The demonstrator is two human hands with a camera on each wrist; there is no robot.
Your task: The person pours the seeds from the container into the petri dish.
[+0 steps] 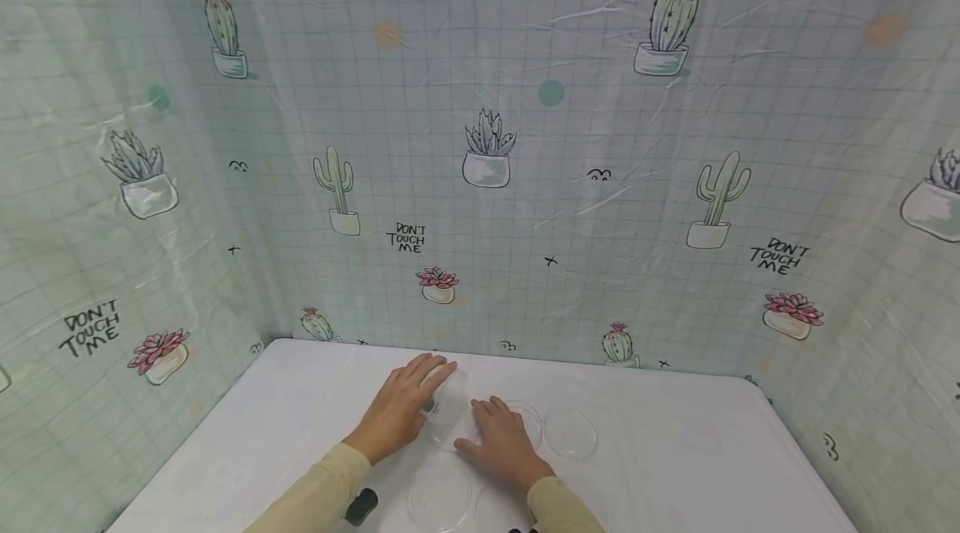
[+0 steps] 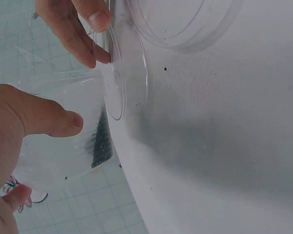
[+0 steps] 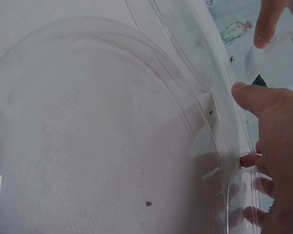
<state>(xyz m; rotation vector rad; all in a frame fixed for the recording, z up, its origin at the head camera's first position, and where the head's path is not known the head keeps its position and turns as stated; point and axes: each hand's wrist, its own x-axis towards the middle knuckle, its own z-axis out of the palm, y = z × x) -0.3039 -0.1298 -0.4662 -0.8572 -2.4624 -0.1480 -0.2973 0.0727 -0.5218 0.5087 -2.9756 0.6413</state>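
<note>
My left hand [image 1: 396,412] grips a clear plastic container [image 2: 58,153] held tilted, its thumb across the near side. Dark grains [image 2: 102,141] lie heaped in the container's lower corner in the left wrist view. Close to its right, my right hand [image 1: 504,443] holds a clear petri dish lid [image 2: 115,78] at the rim, thumb and fingers on either side. The lid slants over a clear dish base [image 2: 139,78] on the white table. A few dark specks are on the table and dishes.
More clear round dishes [image 1: 570,435] lie to the right of the hands, with another dish [image 1: 440,500] nearer the front. A dark object [image 1: 362,506] rests beside the left forearm. Behind the white table [image 1: 675,450] hangs a cactus-print sheet [image 1: 525,266].
</note>
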